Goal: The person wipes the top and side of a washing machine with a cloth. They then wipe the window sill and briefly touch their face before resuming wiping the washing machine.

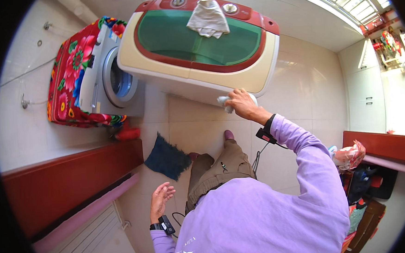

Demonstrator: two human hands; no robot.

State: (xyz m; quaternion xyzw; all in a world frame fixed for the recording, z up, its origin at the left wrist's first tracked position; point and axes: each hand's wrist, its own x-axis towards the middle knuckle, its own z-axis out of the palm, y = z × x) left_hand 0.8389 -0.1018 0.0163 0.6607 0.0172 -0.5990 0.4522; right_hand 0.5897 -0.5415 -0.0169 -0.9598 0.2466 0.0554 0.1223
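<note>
Bunched in my right hand [241, 102] is a pale grey-blue cloth [224, 102], with part of it hidden by my fingers. That hand is beside the lower right corner of a twin-tub washing machine [157, 65]; whether it touches the machine I cannot tell. The machine has a cream top, red trim and a closed green see-through lid [169, 33]. A second, whitish cloth [210, 20] is draped over the control panel and the lid, between two knobs. My left hand [162, 198] hangs low by my side, holding nothing, its fingers slightly bent and apart.
Left of the twin-tub stands a front-loading washing machine [97, 80] with its round door ajar, under a red floral cover [75, 61]. A dark blue mat [166, 156] lies on the tiled floor near my feet. White cabinets [363, 88] and a plastic bag [350, 155] are at the right.
</note>
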